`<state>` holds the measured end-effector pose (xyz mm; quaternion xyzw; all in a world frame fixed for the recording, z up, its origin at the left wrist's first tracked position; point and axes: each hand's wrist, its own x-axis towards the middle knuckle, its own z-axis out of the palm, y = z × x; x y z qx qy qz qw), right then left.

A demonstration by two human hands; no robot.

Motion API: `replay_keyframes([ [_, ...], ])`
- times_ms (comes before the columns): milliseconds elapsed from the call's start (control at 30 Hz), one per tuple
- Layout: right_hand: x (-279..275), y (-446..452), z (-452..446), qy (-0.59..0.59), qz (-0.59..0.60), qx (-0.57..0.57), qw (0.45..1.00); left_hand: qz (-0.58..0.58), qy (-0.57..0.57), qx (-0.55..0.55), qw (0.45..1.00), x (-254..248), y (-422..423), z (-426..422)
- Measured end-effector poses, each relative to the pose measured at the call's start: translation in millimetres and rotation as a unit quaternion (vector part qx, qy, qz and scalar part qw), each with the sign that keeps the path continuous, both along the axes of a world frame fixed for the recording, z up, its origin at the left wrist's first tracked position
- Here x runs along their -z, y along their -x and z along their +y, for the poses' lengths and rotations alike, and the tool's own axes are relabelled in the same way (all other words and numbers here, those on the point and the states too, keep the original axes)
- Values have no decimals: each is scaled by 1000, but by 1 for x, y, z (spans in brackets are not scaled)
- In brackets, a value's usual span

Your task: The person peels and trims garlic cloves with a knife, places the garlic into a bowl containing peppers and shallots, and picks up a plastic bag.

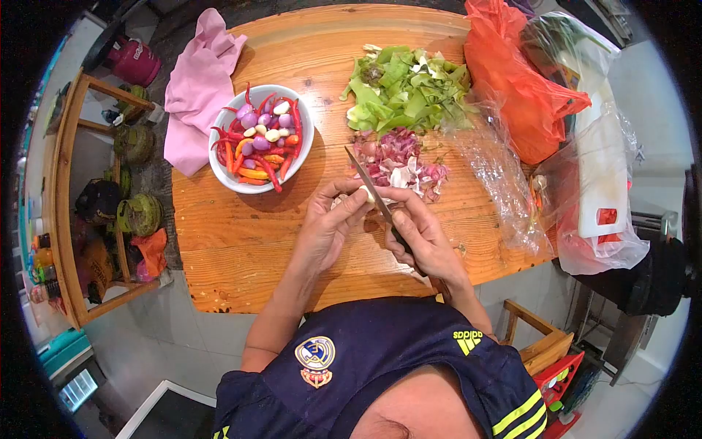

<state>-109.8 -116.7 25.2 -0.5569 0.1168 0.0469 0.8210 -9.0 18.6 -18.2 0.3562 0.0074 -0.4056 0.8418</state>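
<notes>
Over the front of the wooden table, my left hand point(329, 228) pinches a small white garlic clove point(367, 194) between thumb and fingers. My right hand point(422, 238) grips the dark handle of a knife point(377, 196). Its blade points up and to the left and lies against the clove. Just beyond my hands is a heap of purple shallot skins point(387, 152) with pale papery garlic peel point(401, 175). To the left stands a white bowl point(309, 139) of red and orange chillies point(253, 174), peeled shallots point(249, 119) and garlic cloves point(273, 135).
Green peelings point(409, 91) are piled at the back of the table point(307, 44). A pink cloth point(197, 95) lies left of the bowl. On the right are a red plastic bag point(512, 80), clear plastic point(490, 161) and a white cutting board point(603, 175). A wooden shelf point(66, 219) stands farther left.
</notes>
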Motion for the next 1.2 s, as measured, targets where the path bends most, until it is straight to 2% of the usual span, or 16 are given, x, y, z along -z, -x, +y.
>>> replay_keyframes([
  [100,9,0,2,54,-24,9,998,-3,3,3,1000,-3,0,0],
  [200,4,1,0,-10,-6,12,1000,2,-1,10,1000,-3,0,1],
  [300,3,4,-4,-110,61,25,992,13,-4,30,999,-7,-2,2],
  [400,3,4,-5,-149,56,17,987,18,-6,30,999,-9,-2,2],
  [500,-6,1,-7,-115,43,-2,992,16,2,33,999,-9,-2,3],
  [600,-5,0,-5,-25,15,-11,1000,17,3,31,999,-10,-3,3],
  [800,17,-2,0,73,-41,27,996,27,7,32,999,-12,-4,3],
  [933,6,0,-3,-64,35,36,997,27,5,35,999,-13,-4,2],
  [1100,7,2,-9,-232,81,30,969,15,2,32,999,-14,-4,2],
  [1200,2,1,-7,-176,49,25,983,9,-3,26,1000,-12,-3,1],
])
